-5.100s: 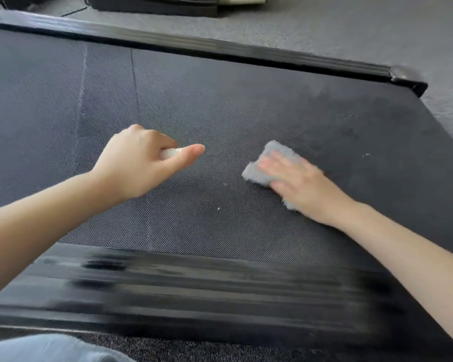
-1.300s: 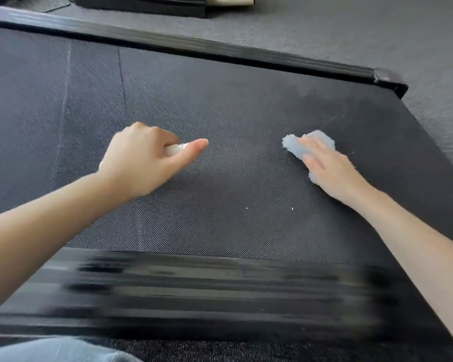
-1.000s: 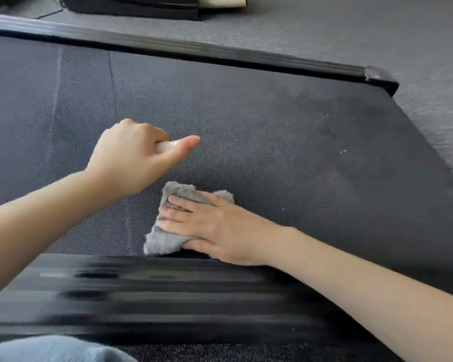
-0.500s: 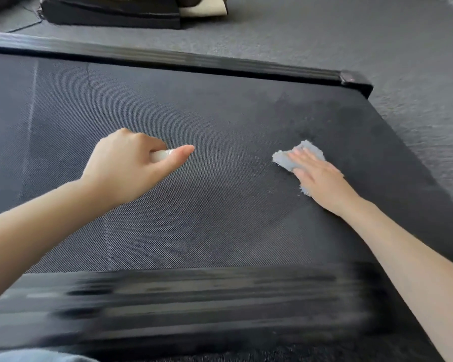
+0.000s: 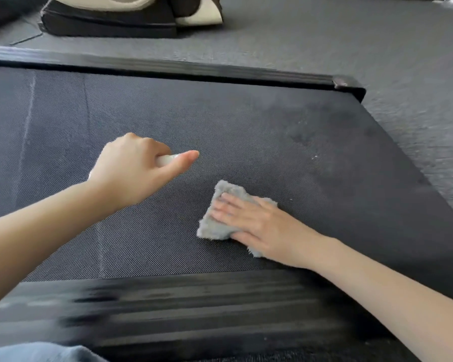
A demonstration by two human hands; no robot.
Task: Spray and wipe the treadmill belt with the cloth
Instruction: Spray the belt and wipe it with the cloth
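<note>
light: soft, even, fairly bright | sheen: pale gloss on belt (image 5: 141,244) weave at lower left, darker matt patch at far right | shadows: faint, soft-edged, beneath left hand (image 5: 134,173) | blur: near rail (image 5: 194,309) heavily smeared sideways; far rail (image 5: 194,69) and floor (image 5: 429,126) at right edge streaked | focus: centre fairly sharp
</note>
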